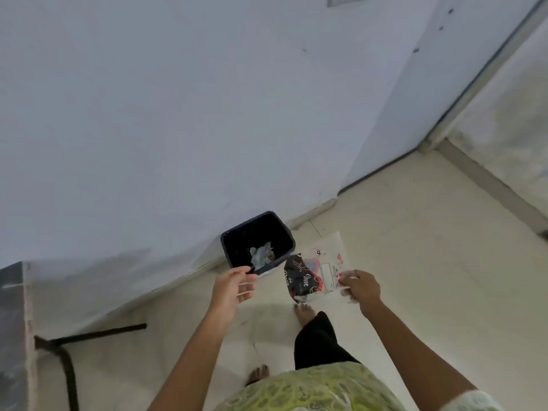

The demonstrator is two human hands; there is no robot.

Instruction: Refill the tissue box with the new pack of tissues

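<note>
Right hand [360,287]: fingers pinched together on the edge of a plastic wrapper [318,272], held out in the air just right of the bin.
Left hand [234,287]: fingers loosely spread, nothing in it, reaching toward the near rim of the bin; touching or just short of it, cannot tell.
Wrapper: crumpled, part clear plastic with red print, part black with white lettering. Looks flat and slack; whether any tissues are left inside cannot be told.
Feet: bare, on the pale tiled floor [415,262], one foot [302,312] right below the wrapper.
Bin [286,234]: small, black, square, open top, on the floor against the wall [178,114]. Some crumpled white scraps at the bottom, otherwise mostly room left.
Tissue box: not in view.
Step in hand: likely throwing away the packaging from the new pack, a clean-up step late in the task or between steps.
Next move calls for: carrying the wrapper left over the bin opening and letting go; the left hand may steady the rim.
Risk: light plastic could drift and miss the bin.
Table leg [89,333]: dark metal, far left, well apart from the hands.
</note>
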